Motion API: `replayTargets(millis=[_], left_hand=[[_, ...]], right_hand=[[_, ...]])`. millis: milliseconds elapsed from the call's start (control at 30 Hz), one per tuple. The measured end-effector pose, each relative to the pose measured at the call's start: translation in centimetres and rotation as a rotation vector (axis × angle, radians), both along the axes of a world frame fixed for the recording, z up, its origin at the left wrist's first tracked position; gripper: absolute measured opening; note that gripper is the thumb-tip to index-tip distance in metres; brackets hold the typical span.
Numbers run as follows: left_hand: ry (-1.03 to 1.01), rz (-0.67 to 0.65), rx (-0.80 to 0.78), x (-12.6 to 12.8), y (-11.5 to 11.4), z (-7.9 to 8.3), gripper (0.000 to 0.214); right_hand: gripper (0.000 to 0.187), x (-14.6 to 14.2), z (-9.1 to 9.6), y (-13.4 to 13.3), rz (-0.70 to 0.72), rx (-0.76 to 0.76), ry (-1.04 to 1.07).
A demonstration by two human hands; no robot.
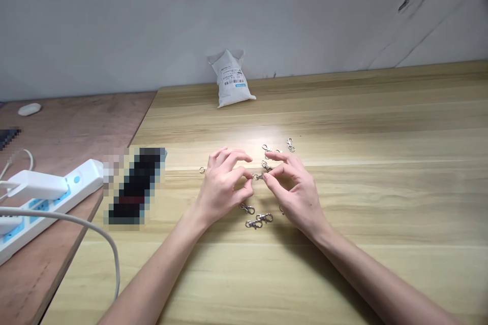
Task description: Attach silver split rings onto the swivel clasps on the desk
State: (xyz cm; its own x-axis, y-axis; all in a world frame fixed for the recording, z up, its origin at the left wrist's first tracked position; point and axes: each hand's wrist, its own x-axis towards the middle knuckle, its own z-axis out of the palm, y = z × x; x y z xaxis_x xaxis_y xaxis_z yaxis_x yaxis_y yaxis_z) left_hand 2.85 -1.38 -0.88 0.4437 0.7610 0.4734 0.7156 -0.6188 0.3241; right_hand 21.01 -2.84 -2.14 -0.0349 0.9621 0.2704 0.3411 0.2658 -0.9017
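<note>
Between my two hands is a small silver swivel clasp (260,176) with a ring at its left end. My right hand (296,190) pinches the clasp's right end between thumb and index finger. On the other side, my left hand (223,183) has thumb and index finger closed at the split ring (254,176); the fingertips hide part of it. Several more clasps lie around the hands: a pair (259,221) below, one (247,208) by my left thumb, and one (290,144) at the upper right. A loose ring (202,170) rests left of my left hand.
A white labelled packet (232,81) stands near the wall. At the left are a pixelated dark phone-like object (137,185), a white power strip (82,177) with a plugged-in charger (38,184), and a cable (102,233) looping over the wooden table (381,188). A white oval case (29,109) lies farther back.
</note>
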Motion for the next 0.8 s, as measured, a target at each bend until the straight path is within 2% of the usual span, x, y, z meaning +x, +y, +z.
replayTargets(millis=[433, 800], left_hand=[[0.024, 0.008, 0.03, 0.1, -0.1, 0.2, 0.009], [0.102, 0.044, 0.263, 1.2, -0.3, 0.2, 0.01]], right_hand=[[0.015, -0.2, 0.0, 0.0, 0.014, 0.006, 0.005], [0.014, -0.5, 0.0, -0.2, -0.056, 0.04, -0.015]])
